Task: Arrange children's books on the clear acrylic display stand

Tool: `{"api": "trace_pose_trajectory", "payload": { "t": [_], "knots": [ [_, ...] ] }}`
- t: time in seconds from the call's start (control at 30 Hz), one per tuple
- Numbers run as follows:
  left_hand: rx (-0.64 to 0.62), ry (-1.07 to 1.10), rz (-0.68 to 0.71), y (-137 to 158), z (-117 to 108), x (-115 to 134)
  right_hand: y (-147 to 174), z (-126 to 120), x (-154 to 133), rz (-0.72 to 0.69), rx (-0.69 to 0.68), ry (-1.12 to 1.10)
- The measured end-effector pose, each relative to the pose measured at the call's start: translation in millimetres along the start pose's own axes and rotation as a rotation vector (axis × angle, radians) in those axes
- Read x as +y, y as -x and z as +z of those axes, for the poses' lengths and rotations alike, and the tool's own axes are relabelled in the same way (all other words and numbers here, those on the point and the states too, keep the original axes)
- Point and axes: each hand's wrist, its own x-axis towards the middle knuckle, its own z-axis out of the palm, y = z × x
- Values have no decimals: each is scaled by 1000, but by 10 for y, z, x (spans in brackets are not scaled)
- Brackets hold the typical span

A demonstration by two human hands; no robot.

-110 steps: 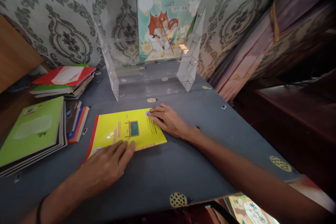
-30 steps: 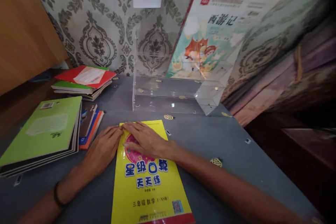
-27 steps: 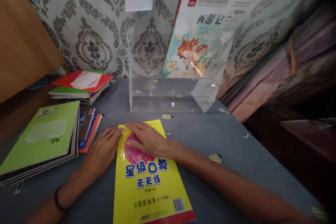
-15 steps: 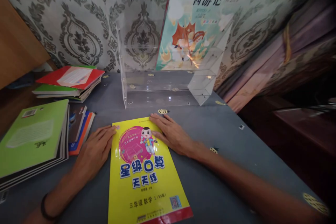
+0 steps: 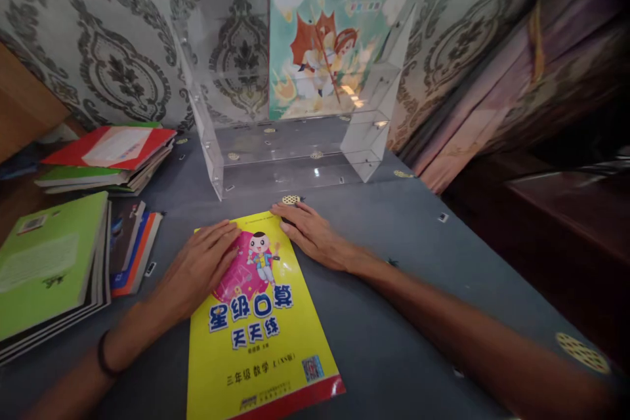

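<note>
In the head view, the yellow book is lying front cover up on the gray tablecloth, its red strip facing the person and its top edge pointing toward the clear rack. The left hand is resting across the upper left of the cover, partly covering the pink circle; its fingers are stretching out nearly straight and are pressing flat without gripping anything. A dark wristband is circling the left wrist. The right hand is touching the upper right corner, fingers extending loosely over the edge, the palm lying low beside the book and closing on nothing. To the left, a green book is topping one pile, with an orange book lying just beside it, and a red book is topping another pile farther back. A tall picture book is standing in the rack, before the patterned wall.
</note>
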Motion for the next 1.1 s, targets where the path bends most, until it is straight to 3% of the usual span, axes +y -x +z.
{"api": "trace_pose_trajectory", "payload": {
  "t": [0.33, 0.5, 0.7, 0.9, 1.1],
  "knots": [
    [-117, 52, 44, -621, 46, 148, 1, -84, -39, 58, 45, -226],
    [-175, 162, 73, -684, 216, 184, 6, -104, -32, 91, 127, -343],
    [-113, 332, 48, -652, 307, 83, 78, -130, -79, 25, 264, -165],
    [-141, 386, -4, -647, 283, 72, 196, -130, -111, -265, 147, -11],
    [-180, 369, -41, -654, 278, 77, 185, -145, -76, -270, 45, 79]
  ]
}}
